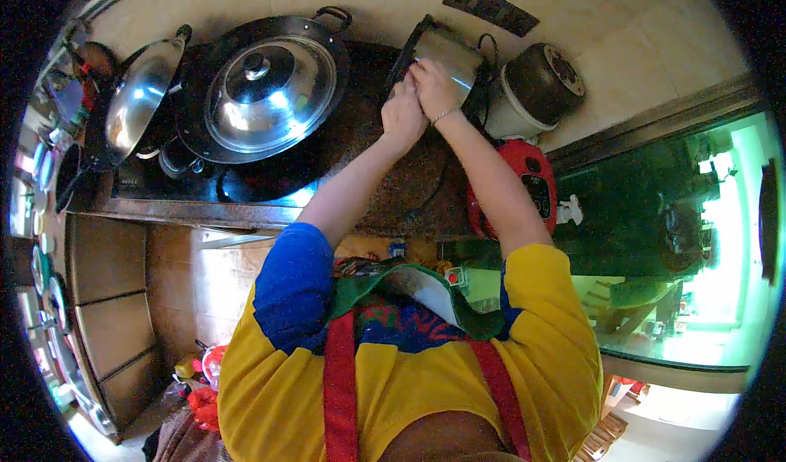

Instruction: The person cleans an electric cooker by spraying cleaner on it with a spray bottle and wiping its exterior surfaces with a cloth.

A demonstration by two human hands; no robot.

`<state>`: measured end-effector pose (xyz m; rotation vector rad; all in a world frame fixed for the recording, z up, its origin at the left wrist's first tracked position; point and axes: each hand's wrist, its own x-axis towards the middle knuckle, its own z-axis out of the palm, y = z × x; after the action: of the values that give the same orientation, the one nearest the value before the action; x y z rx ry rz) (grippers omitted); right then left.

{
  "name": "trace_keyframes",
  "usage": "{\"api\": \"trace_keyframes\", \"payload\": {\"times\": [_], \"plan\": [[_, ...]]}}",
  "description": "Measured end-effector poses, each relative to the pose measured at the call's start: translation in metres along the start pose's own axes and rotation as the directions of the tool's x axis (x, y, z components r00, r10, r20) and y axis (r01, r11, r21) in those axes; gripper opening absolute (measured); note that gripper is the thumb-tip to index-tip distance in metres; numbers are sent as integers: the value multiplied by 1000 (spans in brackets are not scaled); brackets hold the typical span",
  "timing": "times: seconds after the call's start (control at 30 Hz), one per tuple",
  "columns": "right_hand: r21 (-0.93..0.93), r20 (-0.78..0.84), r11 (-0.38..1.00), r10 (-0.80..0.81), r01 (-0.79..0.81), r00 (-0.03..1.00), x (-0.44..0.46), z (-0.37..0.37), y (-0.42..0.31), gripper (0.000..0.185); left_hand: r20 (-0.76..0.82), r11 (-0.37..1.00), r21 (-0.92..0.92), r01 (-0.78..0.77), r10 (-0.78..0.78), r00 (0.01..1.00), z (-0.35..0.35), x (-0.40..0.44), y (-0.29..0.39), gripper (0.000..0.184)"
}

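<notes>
Reaching forward, the left hand (404, 119) and right hand (435, 88) meet, fingers bent, at a silver-topped box (454, 55); whether they pinch it is unclear. It sits on the counter (417, 180) near a rice cooker (536, 85), socket strip (491, 7) beyond.

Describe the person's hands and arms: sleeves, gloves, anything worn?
Left hand and right hand: no gloves. Left sleeve: blue toward its end, yellow higher up. Right sleeve: mostly yellow. Thin bracelet on the right wrist; its details are too small to tell.
</notes>
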<state>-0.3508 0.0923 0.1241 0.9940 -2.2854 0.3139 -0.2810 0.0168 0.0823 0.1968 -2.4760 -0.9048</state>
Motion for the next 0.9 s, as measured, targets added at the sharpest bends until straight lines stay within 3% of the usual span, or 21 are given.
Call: {"api": "trace_keyframes", "payload": {"times": [0.1, 0.13, 0.2, 0.23, 0.37, 0.47, 0.5, 0.6, 0.63, 0.7, 0.8, 0.87, 0.9], "plan": [[68, 193, 996, -70, 58, 979, -28, -6, -16, 25, 34, 999, -38, 34, -33, 999, 5, -33, -11, 79], [72, 193, 996, -71, 58, 979, -30, -4, -15, 25, 35, 999, -35, 37, -36, 999, 4, -35, -12, 79], [78, 34, 988, -136, 133, 990, -24, 1, -12, 18, -32, 993, -121, -4, 0, 999, -1, -34, -11, 80], [94, -5, 994, -63, 63, 998, -16, 1, -11, 19, 24, 993, -119, 13, -10, 1000, -8, -23, -8, 81], [20, 20, 998, 67, -67, 998, 2, -2, -16, 24, 120, 998, -63, 23, -16, 993, -25, -2, -1, 79], [22, 50, 999, -44, 43, 998, -22, 12, -18, 26, 8, 992, -125, 16, -15, 1000, 3, -25, -21, 81], [54, 77, 998, -36, 31, 996, -29, 11, -23, 26, 177, 985, -120, 124, -101, 979, -12, -30, -13, 81], [63, 156, 998, 8, -18, 988, -24, 4, -23, 26, 82, 980, -187, 75, -60, 995, -13, -30, -12, 78], [65, 154, 998, 3, -13, 988, -14, 1, -21, 26, 76, 980, -186, 75, -62, 995, -15, -21, -10, 78], [97, -37, 989, 116, -112, 993, 6, 0, -13, 25, 33, 982, -185, -47, 54, 998, -17, 2, -8, 76], [39, 39, 988, 145, -147, 989, 3, 5, -14, 23, 115, 993, -112, 20, -8, 993, -17, 7, -9, 77], [57, 85, 982, 175, -180, 981, -10, 7, -24, 22, 59, 988, -155, -5, 14, 998, -17, -13, -11, 76], [74, 30, 995, 65, -67, 997, -21, 11, -26, 23, 169, 985, -135, 104, -81, 982, -20, -22, -10, 78]]}}
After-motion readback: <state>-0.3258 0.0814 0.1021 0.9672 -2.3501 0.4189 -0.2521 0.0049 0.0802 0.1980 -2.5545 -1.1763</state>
